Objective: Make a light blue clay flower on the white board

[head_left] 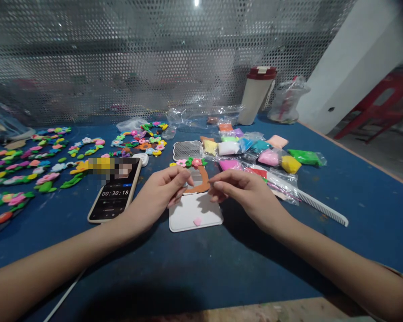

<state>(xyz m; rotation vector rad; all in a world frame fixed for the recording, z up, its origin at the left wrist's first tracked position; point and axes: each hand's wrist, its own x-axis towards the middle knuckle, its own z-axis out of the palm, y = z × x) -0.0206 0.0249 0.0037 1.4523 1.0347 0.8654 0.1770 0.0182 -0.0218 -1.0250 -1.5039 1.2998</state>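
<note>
Orange-brown soft clay in a curved strip is the main thing in this head view, and it carries a pink clay flower with green leaves at its upper end. The strip lies just above a white rounded rectangular plate, between the two hands, and its long axis goes slanted from upper right down to lower left. Its lower end points to the left hand, so this hand seems the nearer one. The right hand is on the other side, close to the curve. Both hands are half closed, with the fingers bent toward the strip, but I cannot tell if they really grip it. A small pink clay heart lies on the white plate. Left of the plate are a black phone showing a timer and many colourful clay flower strips. Right of it are bright clay packets in clear plastic bags and a white plastic comb, all on the blue table.
</note>
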